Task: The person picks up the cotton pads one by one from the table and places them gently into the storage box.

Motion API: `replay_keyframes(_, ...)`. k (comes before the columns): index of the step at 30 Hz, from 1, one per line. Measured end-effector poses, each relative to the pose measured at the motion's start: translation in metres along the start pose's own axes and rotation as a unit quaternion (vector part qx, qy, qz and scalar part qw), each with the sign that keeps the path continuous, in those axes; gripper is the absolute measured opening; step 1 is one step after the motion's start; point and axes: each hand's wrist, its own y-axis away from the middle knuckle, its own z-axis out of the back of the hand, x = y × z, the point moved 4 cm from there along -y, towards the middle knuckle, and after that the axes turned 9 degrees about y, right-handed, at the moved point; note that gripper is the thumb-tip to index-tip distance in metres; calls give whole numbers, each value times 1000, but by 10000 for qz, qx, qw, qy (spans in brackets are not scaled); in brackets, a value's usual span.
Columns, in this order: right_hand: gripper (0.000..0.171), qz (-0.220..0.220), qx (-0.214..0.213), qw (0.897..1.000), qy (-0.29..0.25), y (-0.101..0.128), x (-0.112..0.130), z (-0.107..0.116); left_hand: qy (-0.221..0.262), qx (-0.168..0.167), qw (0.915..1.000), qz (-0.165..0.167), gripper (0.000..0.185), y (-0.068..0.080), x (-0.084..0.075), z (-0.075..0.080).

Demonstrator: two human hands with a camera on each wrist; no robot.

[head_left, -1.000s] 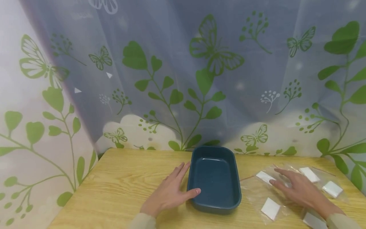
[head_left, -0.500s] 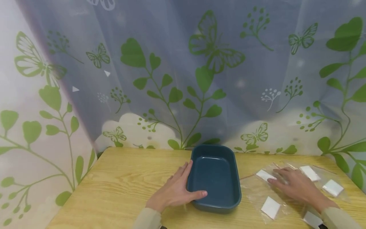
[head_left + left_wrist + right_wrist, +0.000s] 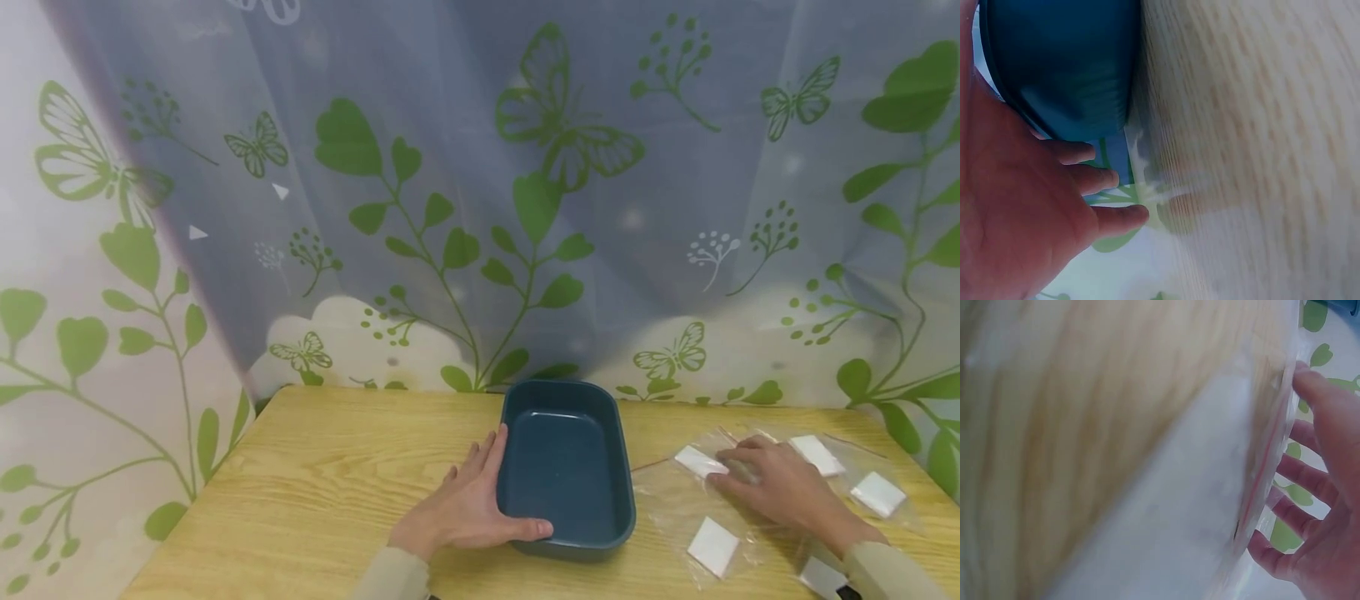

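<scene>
Looking down from the head view: left hand (image 3: 468,508) lies flat against the left wall of the blue tray (image 3: 564,468), fingers straight along its side, thumb stretched along the near rim. Tray sits mid-table, nothing visible inside. Right hand (image 3: 776,487) rests on a clear plastic bag (image 3: 686,500) right of the tray, fingertips bent onto the film next to a white pad (image 3: 697,460); whether it pinches or only presses, cannot tell. More white pads (image 3: 712,546) in similar bags lie around it, near the right table edge. Judgement: for a clean pick, keep the tray braced with the flat left hand, and gather the film beside the pad rather than over it, since the slick bag will likely slide on the wood.

Left wrist view: fingers (image 3: 1094,178) straight, slightly spread, resting along the tray's (image 3: 1060,62) outer wall; blurred wood beside it.

Right wrist view: heavy blur; fingers (image 3: 1310,478) loosely spread behind the bag edge (image 3: 1260,487), with a red seal line. Grip unclear here too.

Surface: light wood-grain table (image 3: 315,483). Room: translucent curtain (image 3: 450,208) printed with green leaves and butterflies hangs right behind the table's far edge.
</scene>
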Motion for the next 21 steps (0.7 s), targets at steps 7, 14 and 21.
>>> replay_keyframes(7,29,21,-97,9996,-279,-1,-3,-1,-57,-131,9999,58,135,4,0,-4)
replay_keyframes(14,12,106,-328,9989,-317,-1,0,0,109,-126,9998,118,136,7,-1,-6)
replay_keyframes(21,5,37,-542,9982,-247,-4,3,-1,283,-38,9995,147,140,9,1,-6)
